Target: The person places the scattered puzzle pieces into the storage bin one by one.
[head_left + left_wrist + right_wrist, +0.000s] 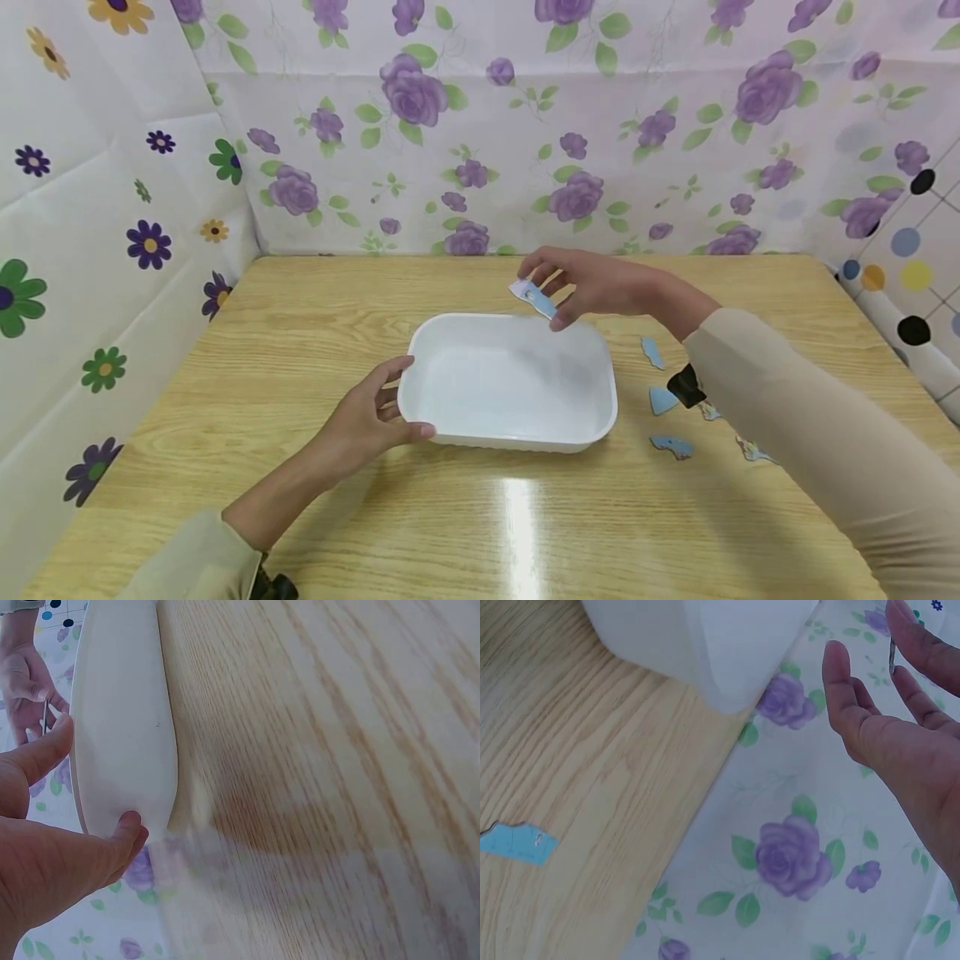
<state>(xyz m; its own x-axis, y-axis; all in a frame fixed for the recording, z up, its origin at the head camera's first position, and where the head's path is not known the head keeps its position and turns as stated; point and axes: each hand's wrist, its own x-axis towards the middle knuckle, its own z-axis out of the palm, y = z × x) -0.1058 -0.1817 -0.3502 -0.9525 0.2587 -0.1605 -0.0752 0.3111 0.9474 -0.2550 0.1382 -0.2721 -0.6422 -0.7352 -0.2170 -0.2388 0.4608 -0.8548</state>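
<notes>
A white plastic tub (480, 392) with rounded corners stands on the wooden table, its inside bare. My left hand (360, 429) grips its left end, thumb at the front corner and fingers along the side; the left wrist view also shows this hand (67, 855) against the tub wall (127, 712). Above the tub's back right rim, my right hand (600, 283) pinches a light blue and lilac puzzle piece (534, 297) between thumb and fingers. In the right wrist view only the thin edge of that piece (892, 656) shows in the hand (907, 742).
Several printed blue pieces lie right of the tub, among them a narrow piece (652, 352), a fan-shaped piece (662, 400) and a wavy piece (672, 447). My right sleeve (810, 425) passes over that side. Flowered sheets (480, 125) hang behind the table.
</notes>
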